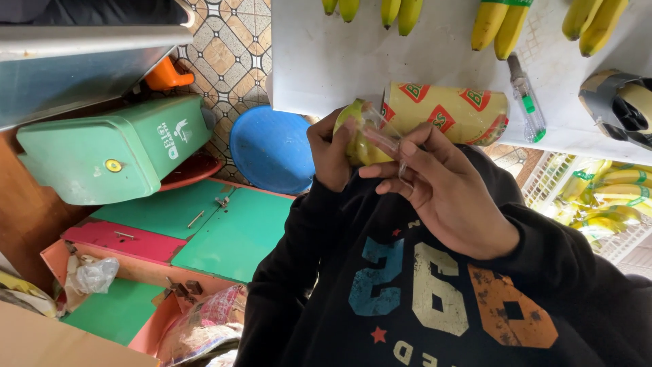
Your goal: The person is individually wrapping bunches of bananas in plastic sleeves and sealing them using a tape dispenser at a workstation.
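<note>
While the left hand gripped a yellow-green fruit, fingers curled shut around its left side, the right hand pinched a strip of clear wrap between thumb and forefinger, the other fingers half bent below. The fruit sat chest-high, in front of the person's dark printed sweatshirt and just under the edge of a white table. The wrap lay across the fruit's right side, touching it. Just behind both hands, a yellow roll with red patches lay on its side on the table. Near it to the right rested a clear lighter with a green part, and a tape dispenser stood at the far edge. Bananas lined the table's far side. Well apart to the left were a green box, a blue lid and an orange jug on the tiled floor.
</note>
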